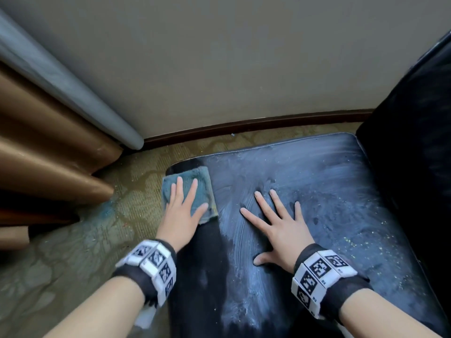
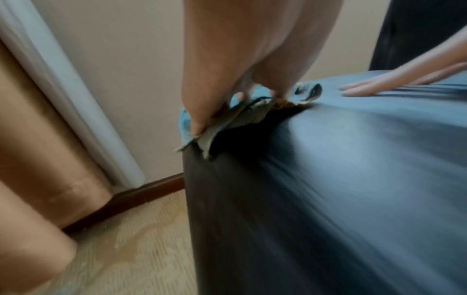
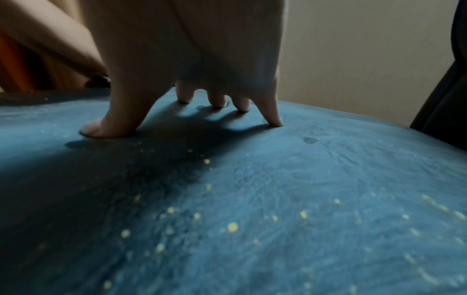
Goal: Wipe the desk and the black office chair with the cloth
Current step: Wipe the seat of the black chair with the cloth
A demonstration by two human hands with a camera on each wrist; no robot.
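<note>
Dusty black chair seat [image 1: 317, 191], left hand [image 1: 180, 211] flat, fingers straight, pressing cloth [image 1: 192, 189], right hand [image 1: 278, 225] splayed wide on seat

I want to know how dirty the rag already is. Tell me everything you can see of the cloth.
The cloth is a small teal-blue fluffy rag, folded to a rough square. It lies flat at the left edge of the chair seat, slightly overhanging it. The left hand presses it down with straight fingers. In the left wrist view its underside looks grey and soiled, with a brownish patch, and its layers are rumpled at the edge.
</note>
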